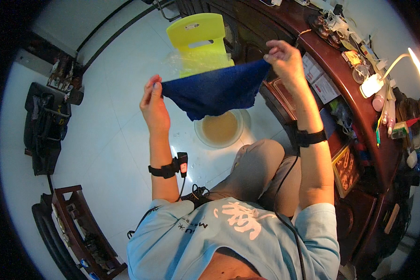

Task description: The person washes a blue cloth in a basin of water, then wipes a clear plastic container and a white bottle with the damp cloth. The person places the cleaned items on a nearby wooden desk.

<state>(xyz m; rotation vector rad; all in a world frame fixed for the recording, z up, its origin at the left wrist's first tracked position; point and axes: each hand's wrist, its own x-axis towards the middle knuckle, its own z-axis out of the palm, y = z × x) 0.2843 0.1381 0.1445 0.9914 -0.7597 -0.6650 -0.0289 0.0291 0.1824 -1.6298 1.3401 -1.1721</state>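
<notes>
A dark blue cloth [217,89] is stretched between my two hands in the head view, its lower edge hanging uneven. My left hand [155,99] pinches its left corner between thumb and fingers. At the upper right corner, my right hand [285,59] grips the cloth, raised a little higher than the left. Below the cloth, a round basin [219,130] of cloudy brownish liquid stands on the tiled floor, its far rim partly hidden by the fabric. Beyond the cloth is a yellow-green plastic chair [199,31] with clear plastic film [203,62] over its lower part.
A dark red wooden cabinet [357,105] curves along the right, bearing a lit lamp [372,85] and small items. A framed picture [345,171] leans low on that side. Black bags [47,126] and a wooden rack [87,231] are at the left. Water drops lie near the basin.
</notes>
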